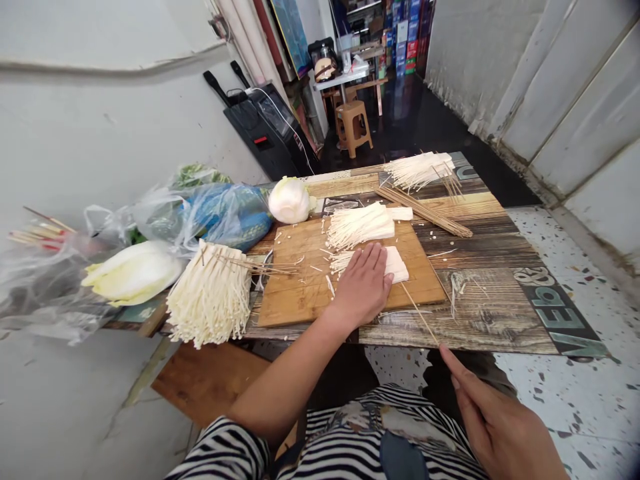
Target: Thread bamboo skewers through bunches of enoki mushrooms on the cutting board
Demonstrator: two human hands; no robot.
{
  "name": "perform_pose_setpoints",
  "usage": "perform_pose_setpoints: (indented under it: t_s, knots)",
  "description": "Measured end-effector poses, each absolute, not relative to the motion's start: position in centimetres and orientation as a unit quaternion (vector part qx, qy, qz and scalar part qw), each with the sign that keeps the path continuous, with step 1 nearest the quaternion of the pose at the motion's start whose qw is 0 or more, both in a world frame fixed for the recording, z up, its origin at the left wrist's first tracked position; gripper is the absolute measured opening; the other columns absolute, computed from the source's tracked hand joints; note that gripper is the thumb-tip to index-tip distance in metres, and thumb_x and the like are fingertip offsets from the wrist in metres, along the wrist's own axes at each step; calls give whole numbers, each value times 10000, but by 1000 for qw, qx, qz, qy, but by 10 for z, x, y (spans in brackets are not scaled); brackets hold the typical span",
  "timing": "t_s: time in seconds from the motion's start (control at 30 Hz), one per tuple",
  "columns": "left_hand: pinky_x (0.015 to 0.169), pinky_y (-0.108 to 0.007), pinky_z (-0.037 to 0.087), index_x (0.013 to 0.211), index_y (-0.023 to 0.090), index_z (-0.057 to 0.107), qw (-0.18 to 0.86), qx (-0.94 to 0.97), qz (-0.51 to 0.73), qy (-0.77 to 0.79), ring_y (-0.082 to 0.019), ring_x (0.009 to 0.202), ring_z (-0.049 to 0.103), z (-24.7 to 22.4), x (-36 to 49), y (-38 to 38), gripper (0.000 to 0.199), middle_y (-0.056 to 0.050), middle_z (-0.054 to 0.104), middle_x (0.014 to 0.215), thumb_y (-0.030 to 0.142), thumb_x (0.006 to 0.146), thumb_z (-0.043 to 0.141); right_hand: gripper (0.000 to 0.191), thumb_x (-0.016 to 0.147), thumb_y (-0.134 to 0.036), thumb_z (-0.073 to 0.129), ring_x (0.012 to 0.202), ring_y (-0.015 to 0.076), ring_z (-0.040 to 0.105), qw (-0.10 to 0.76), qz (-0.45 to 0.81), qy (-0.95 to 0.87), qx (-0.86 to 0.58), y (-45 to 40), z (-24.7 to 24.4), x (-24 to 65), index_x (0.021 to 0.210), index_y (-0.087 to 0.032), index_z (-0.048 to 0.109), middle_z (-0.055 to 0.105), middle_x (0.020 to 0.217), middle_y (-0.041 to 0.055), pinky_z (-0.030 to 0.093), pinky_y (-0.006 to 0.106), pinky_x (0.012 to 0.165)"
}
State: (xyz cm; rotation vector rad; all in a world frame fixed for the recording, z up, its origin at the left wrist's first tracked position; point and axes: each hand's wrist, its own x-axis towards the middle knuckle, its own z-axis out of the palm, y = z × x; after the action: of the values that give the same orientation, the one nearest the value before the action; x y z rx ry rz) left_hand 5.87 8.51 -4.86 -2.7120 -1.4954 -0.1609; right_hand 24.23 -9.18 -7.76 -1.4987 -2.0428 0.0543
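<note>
My left hand (364,283) lies flat, fingers stretched, on a bunch of enoki mushrooms (395,265) on the wooden cutting board (295,293). Between the thumb and fingers of my right hand (493,407) is the end of a thin bamboo skewer (419,311). Its far end meets the near side of the bunch under my left hand; whether the tip is inside, I cannot tell. Just beyond lies another enoki bunch (365,223) on the board. A stack of skewered enoki (213,293) hangs over the table's front edge at the left.
Loose skewers (425,212) and more skewered enoki (420,170) lie on the table's far right. Chinese cabbages (135,270) and plastic bags (220,213) crowd the left side by the wall. Enoki scraps (457,287) lie right of the board. A stool (353,127) stands beyond.
</note>
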Motion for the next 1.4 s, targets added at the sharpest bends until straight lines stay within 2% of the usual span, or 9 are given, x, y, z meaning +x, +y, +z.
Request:
perform_pose_setpoints:
  t_s: [0.1,0.23,0.4,0.7,0.83,1.07,1.27,1.4]
  knots:
    - [1218,-400,181,1464,49,334,18,-874,-58,-482,-226,1453,240,-48,59,85,557,-129,307,1546,350,1007,229,544,949,-133,414,618,102,680,304,30,-764,-568,-92,-80,242,1481,-208,328,739,982,25,520,179,533]
    - [1221,-399,173,1464,51,338,17,-874,-57,-482,-227,1453,239,-48,59,85,555,-126,308,1546,350,1008,230,557,937,-109,427,656,100,686,311,43,-765,-562,-89,-78,239,1479,-197,332,732,1018,33,530,173,575]
    - [1222,-404,181,1471,43,324,22,-874,-48,-483,-229,1455,234,-48,59,85,556,-125,290,1553,344,1010,250,538,943,-111,393,574,97,663,302,23,-770,-562,-86,-70,237,1474,-179,335,743,931,17,507,181,506]
    - [1221,-407,175,1467,42,336,16,-873,-54,-485,-233,1453,237,-49,59,85,553,-127,288,1553,347,1011,261,557,948,-104,367,726,93,704,286,13,-780,-557,-91,-66,243,1494,-181,285,740,971,6,541,165,611]
    - [1218,-410,191,1463,43,342,23,-874,-63,-481,-233,1448,250,-50,59,86,547,-130,308,1545,342,1008,285,529,950,-109,373,713,87,701,298,13,-776,-556,-88,-69,241,1474,-172,325,735,1004,23,531,157,601]
    - [1200,-433,235,1437,37,382,33,-877,-91,-471,-247,1432,290,-54,58,87,530,-148,349,1521,329,1003,299,417,965,-138,377,559,79,655,302,18,-772,-559,-83,-70,237,1373,-102,453,744,887,27,491,164,511]
    - [1213,-411,203,1467,53,339,22,-874,-55,-483,-232,1448,250,-50,59,86,542,-128,309,1545,338,1008,288,363,958,-143,408,748,126,702,302,-21,-771,-560,-68,-78,236,1295,-72,523,726,1014,101,534,202,612]
    - [1220,-405,175,1477,58,322,23,-874,-47,-483,-228,1456,229,-50,59,86,550,-120,278,1559,345,1011,264,362,949,-135,434,745,146,702,292,-58,-779,-553,-59,-81,234,1295,-79,528,725,1006,100,539,228,603]
